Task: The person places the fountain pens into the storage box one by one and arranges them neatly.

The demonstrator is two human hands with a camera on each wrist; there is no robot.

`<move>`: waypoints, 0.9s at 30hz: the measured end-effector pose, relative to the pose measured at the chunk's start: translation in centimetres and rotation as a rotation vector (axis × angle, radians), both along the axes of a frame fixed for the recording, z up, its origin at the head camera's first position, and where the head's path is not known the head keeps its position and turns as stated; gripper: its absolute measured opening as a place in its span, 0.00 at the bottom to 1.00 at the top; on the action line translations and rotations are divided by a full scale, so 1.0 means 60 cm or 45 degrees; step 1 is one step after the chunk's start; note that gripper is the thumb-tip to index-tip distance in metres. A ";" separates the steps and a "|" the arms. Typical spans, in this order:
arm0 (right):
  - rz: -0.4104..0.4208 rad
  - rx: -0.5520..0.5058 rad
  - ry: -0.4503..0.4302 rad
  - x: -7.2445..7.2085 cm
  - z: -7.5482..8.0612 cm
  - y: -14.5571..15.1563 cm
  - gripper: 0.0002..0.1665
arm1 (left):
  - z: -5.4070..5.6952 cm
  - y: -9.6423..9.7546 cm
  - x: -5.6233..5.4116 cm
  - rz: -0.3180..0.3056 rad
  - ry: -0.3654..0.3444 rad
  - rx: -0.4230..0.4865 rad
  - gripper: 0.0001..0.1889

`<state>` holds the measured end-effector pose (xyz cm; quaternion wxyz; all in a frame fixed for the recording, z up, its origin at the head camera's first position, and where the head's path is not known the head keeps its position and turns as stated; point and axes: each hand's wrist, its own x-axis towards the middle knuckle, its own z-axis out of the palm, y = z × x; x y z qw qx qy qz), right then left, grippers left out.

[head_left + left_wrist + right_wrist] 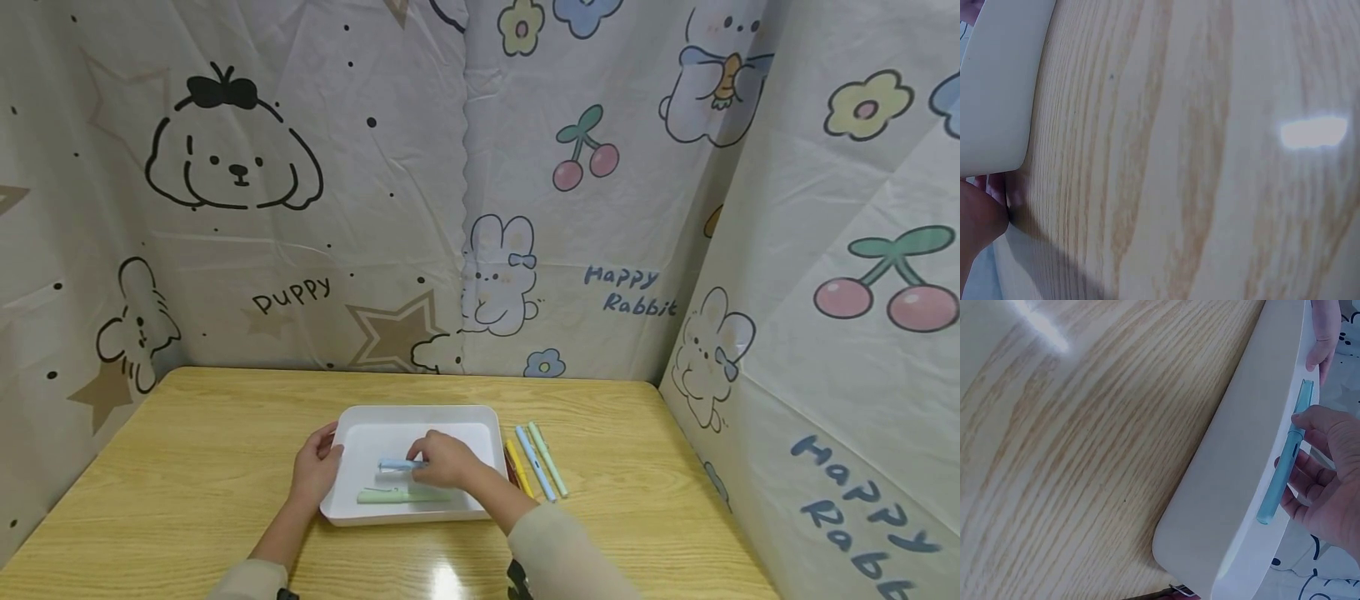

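A white tray (420,414) sits on the wooden table. My left hand (315,471) grips its left end, thumb at the rim; in the left wrist view the fingers (997,187) are partly hidden by the tray. Over the tray's inside, my right hand (446,460) pinches a light blue pen (393,465) between thumb and fingers. The right wrist view shows the blue pen (1285,465) whole, lying along the fingers. A light green pen (401,496) lies inside the tray, nearer its front wall.
Right of the tray, a yellow pen (519,468), a blue pen (536,463) and a green pen (548,459) lie slanted side by side. A dark red pen (512,471), partly hidden, lies close to the tray. Printed curtains (405,167) stand behind and beside the table (247,417).
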<state>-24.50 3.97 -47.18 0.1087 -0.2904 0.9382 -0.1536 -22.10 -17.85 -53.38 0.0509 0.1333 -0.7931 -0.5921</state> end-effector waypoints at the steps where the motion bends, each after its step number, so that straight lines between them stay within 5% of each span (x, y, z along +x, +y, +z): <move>1: 0.002 -0.001 0.004 0.001 -0.001 0.000 0.13 | 0.000 0.000 0.000 0.002 0.000 0.001 0.24; 27: -0.037 -0.037 -0.031 0.005 -0.034 -0.012 0.13 | -0.001 0.001 0.000 0.017 -0.020 0.004 0.24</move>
